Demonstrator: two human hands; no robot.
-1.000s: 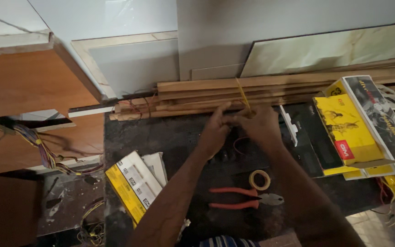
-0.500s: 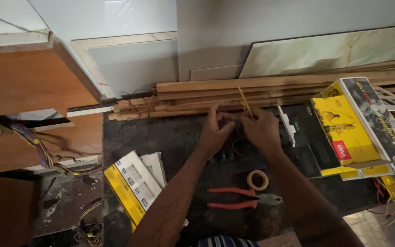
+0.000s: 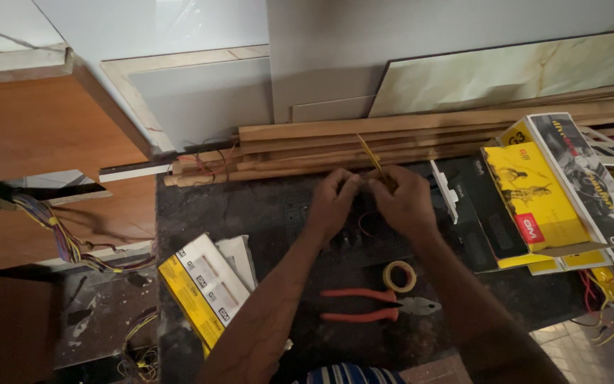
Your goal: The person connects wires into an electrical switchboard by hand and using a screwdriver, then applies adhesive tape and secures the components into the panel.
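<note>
Hands meet at the centre of the frame over the dark counter: the left hand and right hand each pinch the thin yellow wire, whose stiff free end slants up toward the stacked wooden battens. Working it well, I judge, means keeping both pinches close together so the slim, springy strand cannot slip. Below them lie orange-handled pliers and a small, glossy tape roll.
</note>
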